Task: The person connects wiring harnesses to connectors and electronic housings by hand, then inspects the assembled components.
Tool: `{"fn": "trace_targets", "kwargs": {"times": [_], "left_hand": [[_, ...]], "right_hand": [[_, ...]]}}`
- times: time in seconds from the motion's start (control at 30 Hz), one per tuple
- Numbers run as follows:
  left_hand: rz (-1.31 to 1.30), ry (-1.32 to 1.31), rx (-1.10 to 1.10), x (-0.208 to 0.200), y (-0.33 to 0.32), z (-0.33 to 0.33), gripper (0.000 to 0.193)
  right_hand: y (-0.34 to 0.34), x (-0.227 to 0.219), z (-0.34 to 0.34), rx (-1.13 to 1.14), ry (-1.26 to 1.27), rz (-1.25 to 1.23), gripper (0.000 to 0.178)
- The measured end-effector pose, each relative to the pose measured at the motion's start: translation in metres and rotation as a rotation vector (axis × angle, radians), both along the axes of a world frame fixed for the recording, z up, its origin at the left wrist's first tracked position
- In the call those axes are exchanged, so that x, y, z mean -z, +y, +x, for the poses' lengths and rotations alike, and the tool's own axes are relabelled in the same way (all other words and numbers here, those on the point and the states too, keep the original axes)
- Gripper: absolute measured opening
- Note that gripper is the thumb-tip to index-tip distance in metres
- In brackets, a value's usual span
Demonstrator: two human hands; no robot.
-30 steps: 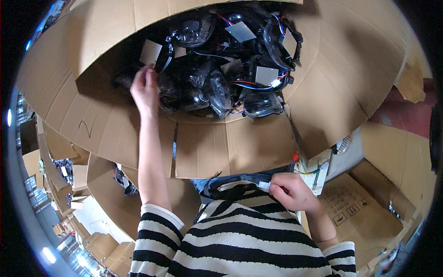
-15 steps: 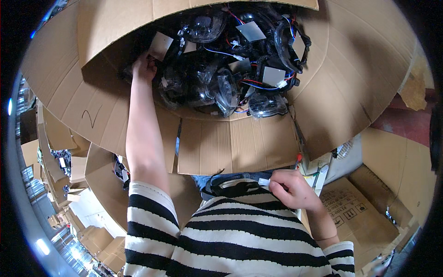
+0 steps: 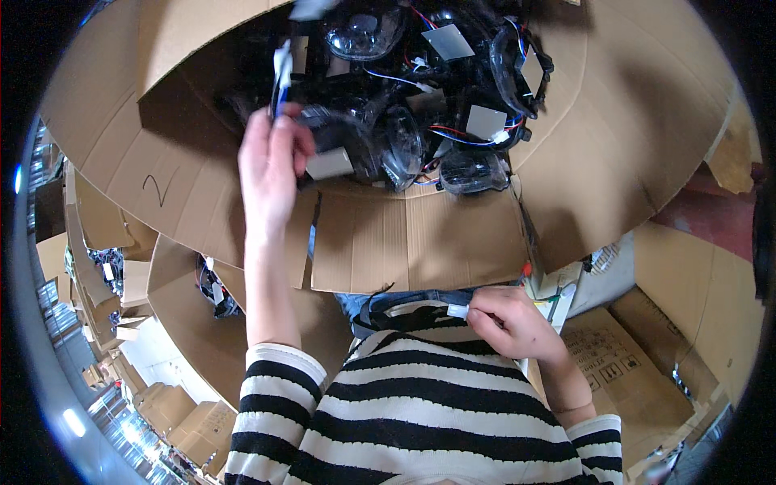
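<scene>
Brown cardboard walls the big box (image 3: pixel 453 242) before us, crowded with dark parts (image 3: pixel 473 171) in clear wrap. What could go wrong, we judge, is a snag: the blue-and-white lead (image 3: pixel 280 101) stands up over the box's left side, close to other parts, and a hard tug might strain it or loosen its white connector (image 3: pixel 281 66). A blurred pale piece (image 3: pixel 314 8) shows at the top edge; we cannot tell whether it joins the lead. Too slack a pinch could also drop the small white piece (image 3: pixel 457 310), which is outside the box, just in front of our striped shirt (image 3: pixel 420 388).

Our left hand (image 3: pixel 268 174) has its fingertips together on the lead, other fingers curled near a grey plate (image 3: pixel 330 163). Our right hand (image 3: pixel 511 322) has thumb and bent forefinger clamped on the white piece.
</scene>
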State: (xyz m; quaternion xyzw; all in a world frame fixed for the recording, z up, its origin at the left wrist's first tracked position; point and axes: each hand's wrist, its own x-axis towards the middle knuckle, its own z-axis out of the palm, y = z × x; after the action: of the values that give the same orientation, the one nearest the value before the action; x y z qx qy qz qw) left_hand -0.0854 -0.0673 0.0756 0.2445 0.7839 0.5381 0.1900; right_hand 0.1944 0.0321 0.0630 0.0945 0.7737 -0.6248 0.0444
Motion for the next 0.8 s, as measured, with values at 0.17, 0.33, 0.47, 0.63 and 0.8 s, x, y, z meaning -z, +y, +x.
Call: {"fn": "trace_targets", "kwargs": {"times": [0.17, 0.33, 0.47, 0.63, 0.8], "left_hand": [[-0.048, -0.349, 0.203, 0.030, -0.020, 0.045, 0.028], [-0.004, -0.557, 0.421, 0.033, -0.037, 0.084, 0.025], [0.043, -0.546, 0.532, 0.034, -0.044, 0.107, 0.021], [0.098, -0.116, 0.560, 0.043, -0.038, 0.126, 0.031], [0.190, 0.078, 0.483, 0.051, -0.036, 0.134, 0.042]], "right_hand": [[-0.005, 0.001, 0.001, -0.007, 0.029, 0.016, 0.010], [-0.008, -0.002, 0.000, 0.031, 0.074, 0.002, 0.009], [-0.003, -0.012, -0.004, 0.116, 0.105, -0.058, 0.008], [-0.005, -0.014, -0.005, 0.232, 0.064, -0.173, 0.010], [-0.011, -0.013, -0.008, 0.340, -0.039, -0.257, 0.012]]}}
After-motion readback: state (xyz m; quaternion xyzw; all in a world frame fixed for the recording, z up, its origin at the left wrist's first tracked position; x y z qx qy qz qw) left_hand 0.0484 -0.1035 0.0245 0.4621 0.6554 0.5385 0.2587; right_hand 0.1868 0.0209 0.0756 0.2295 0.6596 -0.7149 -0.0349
